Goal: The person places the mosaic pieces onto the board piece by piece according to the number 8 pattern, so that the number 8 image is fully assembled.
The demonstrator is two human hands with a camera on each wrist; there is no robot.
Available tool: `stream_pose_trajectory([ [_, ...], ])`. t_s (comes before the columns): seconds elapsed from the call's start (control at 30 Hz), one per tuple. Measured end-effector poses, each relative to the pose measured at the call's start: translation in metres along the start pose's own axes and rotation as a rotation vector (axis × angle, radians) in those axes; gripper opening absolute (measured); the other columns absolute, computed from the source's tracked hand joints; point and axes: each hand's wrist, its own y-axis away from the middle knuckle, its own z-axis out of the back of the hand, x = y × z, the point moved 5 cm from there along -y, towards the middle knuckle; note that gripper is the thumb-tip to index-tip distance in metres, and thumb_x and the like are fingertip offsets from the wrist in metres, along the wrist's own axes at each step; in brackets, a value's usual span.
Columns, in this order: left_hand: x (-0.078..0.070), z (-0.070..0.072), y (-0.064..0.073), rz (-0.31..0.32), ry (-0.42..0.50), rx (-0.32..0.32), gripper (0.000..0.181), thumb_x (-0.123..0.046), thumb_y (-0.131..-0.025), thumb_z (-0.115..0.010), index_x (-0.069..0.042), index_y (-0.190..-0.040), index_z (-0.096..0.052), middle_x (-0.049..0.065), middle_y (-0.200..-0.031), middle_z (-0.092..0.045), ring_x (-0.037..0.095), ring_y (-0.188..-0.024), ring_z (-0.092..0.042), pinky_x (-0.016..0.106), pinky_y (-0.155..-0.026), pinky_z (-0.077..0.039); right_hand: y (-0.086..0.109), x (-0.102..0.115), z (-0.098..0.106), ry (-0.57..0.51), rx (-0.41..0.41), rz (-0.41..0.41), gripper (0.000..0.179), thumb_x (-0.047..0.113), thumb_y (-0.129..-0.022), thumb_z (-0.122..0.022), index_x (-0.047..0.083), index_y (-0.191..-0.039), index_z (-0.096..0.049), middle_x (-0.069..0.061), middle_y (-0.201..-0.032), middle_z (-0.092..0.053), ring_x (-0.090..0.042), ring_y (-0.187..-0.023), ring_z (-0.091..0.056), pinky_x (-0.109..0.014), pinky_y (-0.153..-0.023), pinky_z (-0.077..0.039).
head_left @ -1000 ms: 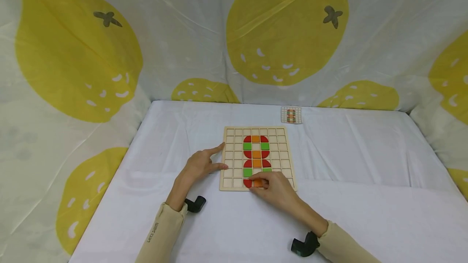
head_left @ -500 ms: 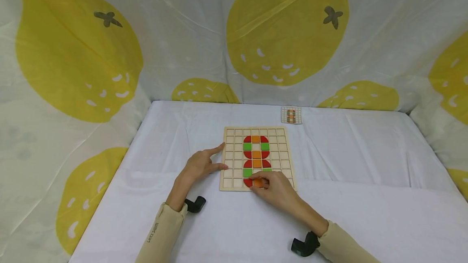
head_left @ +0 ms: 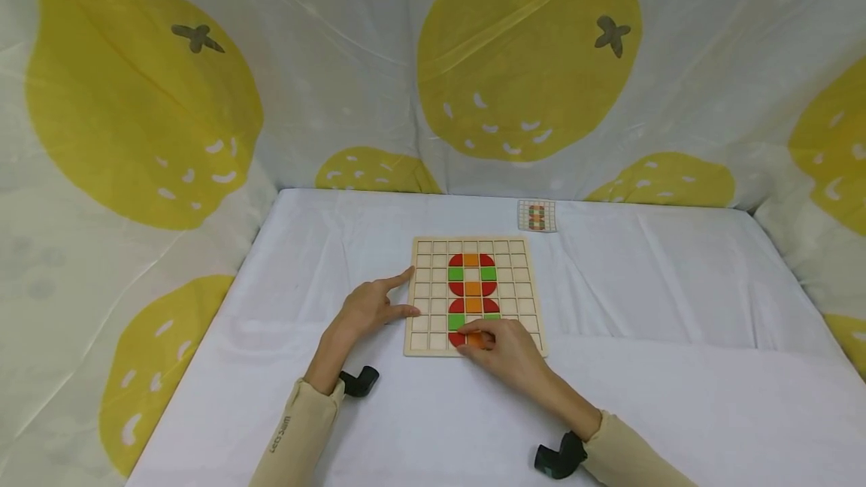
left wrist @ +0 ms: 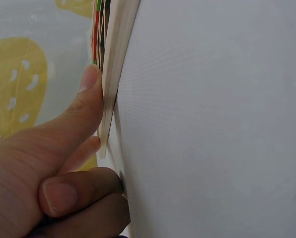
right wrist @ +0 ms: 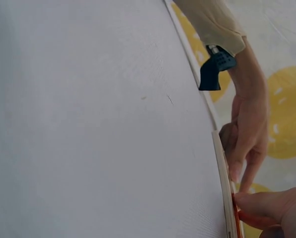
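Note:
A square wooden grid board [head_left: 420,340] lies on the white-covered table, with red, orange and green pieces forming a figure like an eight down its middle. At its left edge my left hand [head_left: 364,309] touches the frame with spread thumb and index finger. In the left wrist view, the thumb [left wrist: 91,82] rests along the board's edge while the other fingers fold under. My right hand [head_left: 507,348] pinches a red quarter-circle piece [head_left: 455,340] at the near row, index fingertip above it and thumb below. This hand partly covers an orange square [head_left: 476,340] and hides the cells right of it.
A small printed card [head_left: 537,216] showing a similar coloured pattern lies behind the board, near the table's back edge. Black wrist devices [head_left: 360,382] stick out from both sleeves. A cloth with large yellow fruit prints [head_left: 531,58] hangs around the table.
The whole head view has shifted very slightly. Both hands keep their places at the board, and the pieces look the same.

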Motion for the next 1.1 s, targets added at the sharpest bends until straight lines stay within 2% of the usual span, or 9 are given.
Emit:
stream_pose_trajectory([
  [0.17,0.0014,-0.0002,-0.001,0.008,0.008,0.003,0.087,-0.045,-0.085,-0.081,-0.024,-0.159,-0.041,-0.005,-0.055,-0.033,0.011,-0.056,-0.031,0.028,-0.059,-0.031,0.0003,0.0014,-0.0001,0.032,-0.019,0.017,0.02,0.02,-0.085,-0.087,0.014,-0.104,-0.084,0.012,-0.057,-0.037,0.002,-0.052,-0.029,-0.017,-0.052,-0.021],
  [0.3,0.0019,-0.0004,-0.0012,-0.001,0.02,0.007,0.087,-0.045,-0.085,-0.081,-0.024,-0.159,-0.041,-0.006,-0.055,-0.033,0.01,-0.056,-0.032,0.027,-0.059,-0.031,0.0023,0.002,0.001,0.043,-0.037,-0.005,0.021,0.021,-0.084,-0.088,0.013,-0.102,-0.085,0.012,-0.058,-0.044,0.001,-0.052,-0.029,-0.018,-0.052,-0.021],
  [0.43,0.0035,-0.0004,-0.0007,0.008,0.026,0.008,0.086,-0.045,-0.086,-0.081,-0.024,-0.159,-0.041,-0.005,-0.056,-0.035,0.01,-0.056,-0.033,0.027,-0.058,-0.032,0.0026,0.0018,0.0015,0.051,-0.047,-0.014,0.021,0.021,-0.082,-0.089,0.012,-0.101,-0.085,0.011,-0.054,-0.036,0.0,-0.052,-0.029,-0.018,-0.052,-0.021],
  [0.6,0.0072,-0.0022,0.0023,0.048,0.013,0.012,0.085,-0.044,-0.086,-0.081,-0.025,-0.159,-0.041,-0.004,-0.057,-0.037,0.011,-0.058,-0.035,0.027,-0.059,-0.032,0.0027,0.0011,-0.0013,0.063,-0.03,-0.002,0.021,0.022,-0.083,-0.089,0.012,-0.101,-0.085,0.013,-0.055,-0.035,0.001,-0.053,-0.03,-0.017,-0.052,-0.021],
  [0.77,0.0063,-0.0034,0.0018,0.027,0.005,0.013,0.085,-0.045,-0.087,-0.08,-0.024,-0.159,-0.041,-0.005,-0.057,-0.035,0.011,-0.057,-0.033,0.026,-0.057,-0.031,0.0048,0.001,-0.0017,0.071,-0.047,0.002,0.02,0.02,-0.082,-0.089,0.012,-0.1,-0.085,0.013,-0.054,-0.037,0.002,-0.053,-0.03,-0.017,-0.051,-0.021],
  [0.9,0.0044,-0.003,-0.0007,0.019,-0.012,0.014,0.086,-0.046,-0.087,-0.079,-0.025,-0.16,-0.04,0.001,-0.061,-0.048,0.012,-0.059,-0.037,0.027,-0.059,-0.034,0.0057,0.0009,-0.0002,0.058,-0.044,0.003,0.02,0.019,-0.083,-0.088,0.012,-0.101,-0.085,0.013,-0.054,-0.037,0.002,-0.052,-0.029,-0.017,-0.051,-0.02],
  [1.0,0.0035,-0.0015,-0.0035,0.017,-0.039,0.015,0.085,-0.045,-0.087,-0.079,-0.025,-0.16,-0.04,0.015,-0.085,-0.071,0.015,-0.064,-0.045,0.029,-0.063,-0.039,0.0066,-0.0001,0.0011,0.018,-0.018,-0.003,0.024,0.019,-0.085,-0.087,0.012,-0.108,-0.083,0.012,-0.054,-0.033,0.002,-0.052,-0.026,-0.017,-0.051,-0.02],
  [1.03,0.0031,-0.0009,-0.0045,0.014,-0.047,0.016,0.085,-0.045,-0.087,-0.079,-0.024,-0.16,-0.04,0.02,-0.099,-0.074,0.017,-0.07,-0.051,0.031,-0.066,-0.042,0.0072,-0.0008,0.0025,0.0,-0.018,-0.002,0.027,0.018,-0.085,-0.086,0.012,-0.111,-0.082,0.012,-0.054,-0.031,0.001,-0.052,-0.025,-0.017,-0.051,-0.02],
  [1.1,0.0024,0.0001,-0.0062,0.011,-0.059,0.018,0.085,-0.045,-0.088,-0.079,-0.024,-0.16,-0.039,0.023,-0.128,-0.07,0.02,-0.085,-0.061,0.036,-0.074,-0.049,0.0078,-0.0029,0.0077,-0.035,-0.004,-0.008,0.032,0.02,-0.087,-0.085,0.012,-0.117,-0.08,0.012,-0.055,-0.029,0.001,-0.053,-0.025,-0.018,-0.052,-0.021],
])
